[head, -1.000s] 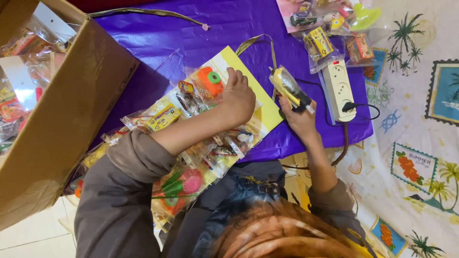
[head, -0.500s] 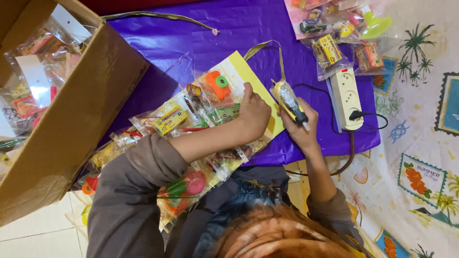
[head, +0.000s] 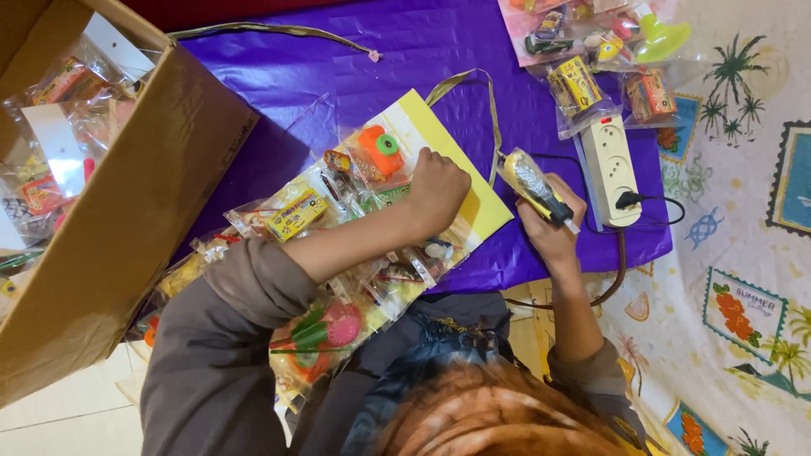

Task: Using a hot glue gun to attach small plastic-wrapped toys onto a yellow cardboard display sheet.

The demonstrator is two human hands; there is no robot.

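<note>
My left hand [head: 435, 190] rests with curled fingers on a clear toy packet [head: 397, 196], pressing it against a long yellow card [head: 473, 198] covered with several small toy packets. An orange toy [head: 378, 150] lies just left of that hand. My right hand [head: 551, 241] grips a yellow hot-glue gun [head: 530, 184] wrapped in foil. Its nozzle points up-left and sits just off the card's right edge. The gun's dark cable [head: 617, 279] loops down past my wrist.
A white power strip [head: 610, 165] with one plug in it lies right of the glue gun on the purple cloth [head: 355, 59]. More toy packets [head: 591, 51] sit at the top right. An open cardboard box [head: 127, 236] of packets stands at the left. A patterned cloth [head: 743, 253] covers the right.
The view has shifted a little. My left hand slid slightly right along the card. My right hand, still holding the glue gun, moved a bit down and right.
</note>
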